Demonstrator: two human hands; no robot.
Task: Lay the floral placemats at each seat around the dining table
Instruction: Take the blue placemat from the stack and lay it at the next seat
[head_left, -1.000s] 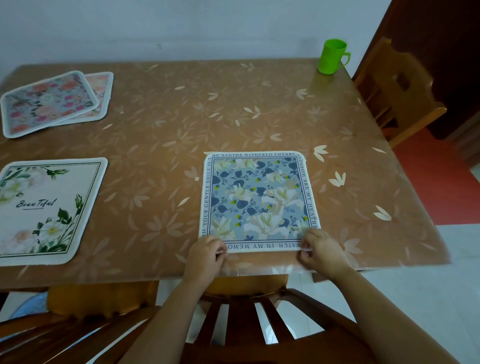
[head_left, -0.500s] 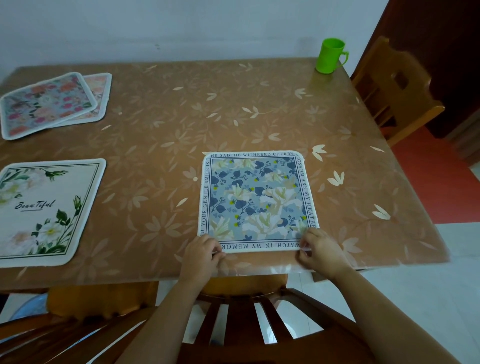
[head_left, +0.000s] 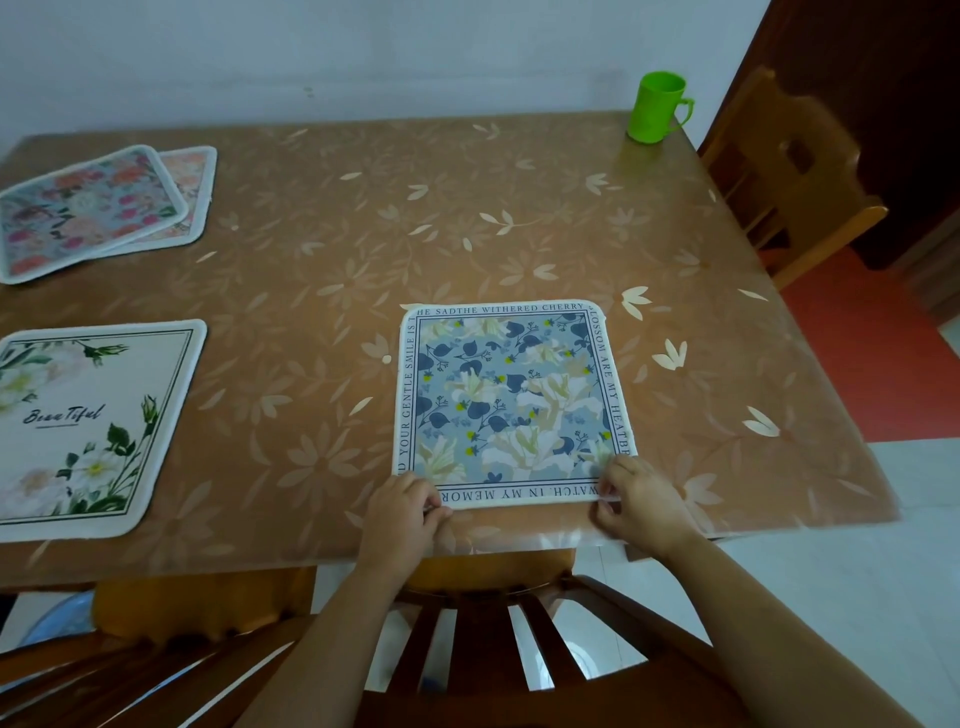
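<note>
At bench (head_left: 519, 218) near edge | blue placemat (head_left: 511, 402) flat | left hand (head_left: 405, 512), right hand (head_left: 636, 501): fingers pinch its near corners

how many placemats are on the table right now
4: blue placemat at the near edge under both hands, white placemat at left, pink placemat overlapping a peach placemat far left. More could hide beneath.

1. Table (head_left: 467, 208): covered by a glossy, smooth plastic sheet, brown with a pale leaf print; light glare shows near the far corner.
2. Blue floral placemat (head_left: 511, 402): matt, printed surface with a pale edge binding; looks like cloth.
3. White floral placemat (head_left: 88, 426): matt, soft-looking finish.
4. Green mug (head_left: 655, 106): smooth plastic, slight sheen.
5. Chairs (head_left: 795, 171): varnished wood, semi-gloss.
</note>
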